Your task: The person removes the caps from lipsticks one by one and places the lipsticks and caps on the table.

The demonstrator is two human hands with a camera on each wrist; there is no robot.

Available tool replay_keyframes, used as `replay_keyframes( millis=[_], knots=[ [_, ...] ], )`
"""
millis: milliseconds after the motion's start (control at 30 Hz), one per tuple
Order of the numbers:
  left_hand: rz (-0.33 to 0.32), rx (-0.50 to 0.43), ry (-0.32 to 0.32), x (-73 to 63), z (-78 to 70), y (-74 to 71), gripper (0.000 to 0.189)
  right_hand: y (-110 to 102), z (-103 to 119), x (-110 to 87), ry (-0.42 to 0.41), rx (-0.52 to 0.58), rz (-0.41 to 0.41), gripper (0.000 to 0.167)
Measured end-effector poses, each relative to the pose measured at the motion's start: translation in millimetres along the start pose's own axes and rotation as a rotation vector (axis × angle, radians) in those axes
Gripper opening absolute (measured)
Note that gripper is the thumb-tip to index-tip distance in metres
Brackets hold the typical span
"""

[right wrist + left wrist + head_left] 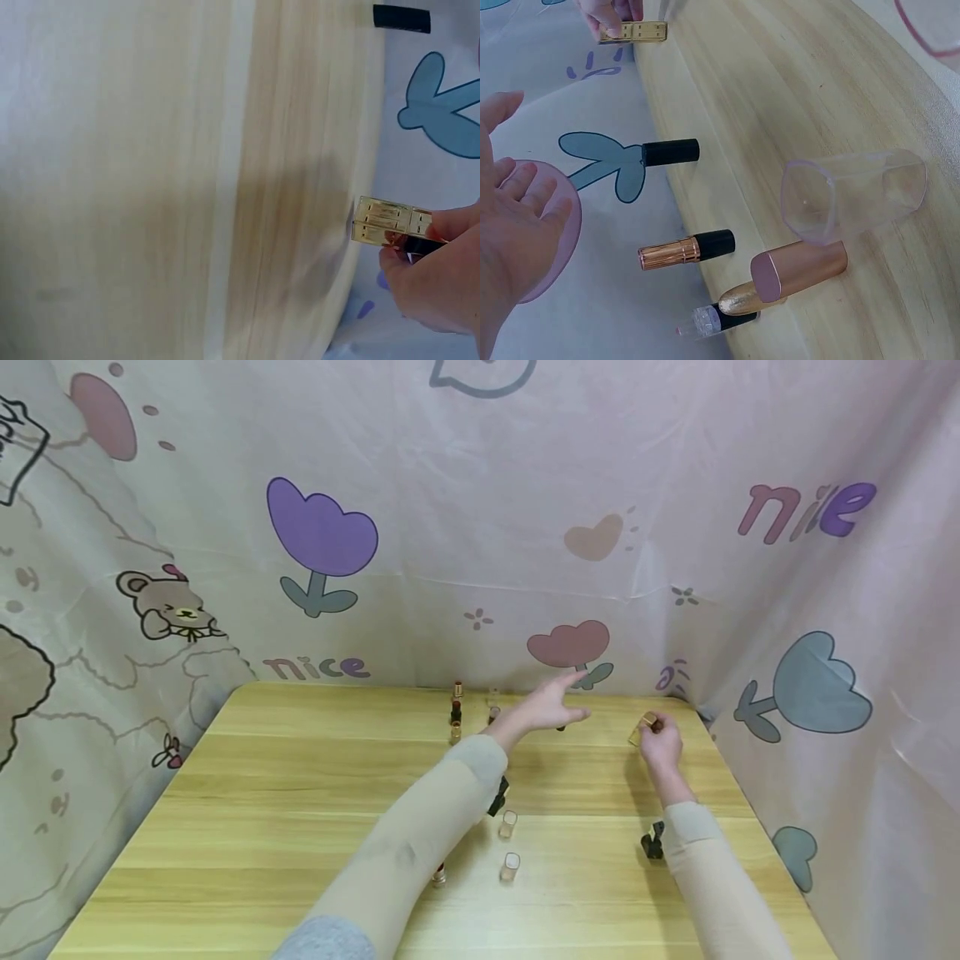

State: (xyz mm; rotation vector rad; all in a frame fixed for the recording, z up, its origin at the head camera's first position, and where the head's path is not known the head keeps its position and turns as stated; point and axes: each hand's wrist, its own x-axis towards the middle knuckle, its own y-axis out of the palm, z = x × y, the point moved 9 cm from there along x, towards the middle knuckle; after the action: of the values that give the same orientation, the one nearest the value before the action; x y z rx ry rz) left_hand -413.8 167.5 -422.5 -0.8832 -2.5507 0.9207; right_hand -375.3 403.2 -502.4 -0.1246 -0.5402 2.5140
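My right hand (662, 745) pinches a square gold lipstick tube (379, 221) with a black part, partly hidden by the fingers, near the table's back right. Raised above the back of the table, my left hand (551, 703) has its fingers spread and holds nothing. Beside it in the left wrist view stand a slim black tube (671, 152) and a rose-gold lipstick tube (669, 253) with a black end. Closer to the camera are a pink-gold tube (802, 271), a rounded gold one (742, 299) and a clear cap (855, 195).
More lipsticks stand in a column at the back middle, among them a black one (456, 712). Two pale caps (508, 824) stand near the front middle. A black object (654, 841) lies beside my right sleeve; another (498, 796) is partly behind my left sleeve. A printed curtain (480, 527) hangs behind.
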Motion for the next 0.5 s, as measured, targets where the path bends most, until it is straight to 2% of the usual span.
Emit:
replay_keyframes(
  millis=[233,500],
  knots=[
    [0.028,0.006,-0.025,6.0,2.1,7.3,0.081,10.6,17.6,-9.4,-0.029,0.073,0.058,0.046],
    [0.039,0.053,-0.038,13.7,2.2,12.6,0.08,23.8,43.5,-22.0,-0.064,0.141,0.12,0.047]
  ],
)
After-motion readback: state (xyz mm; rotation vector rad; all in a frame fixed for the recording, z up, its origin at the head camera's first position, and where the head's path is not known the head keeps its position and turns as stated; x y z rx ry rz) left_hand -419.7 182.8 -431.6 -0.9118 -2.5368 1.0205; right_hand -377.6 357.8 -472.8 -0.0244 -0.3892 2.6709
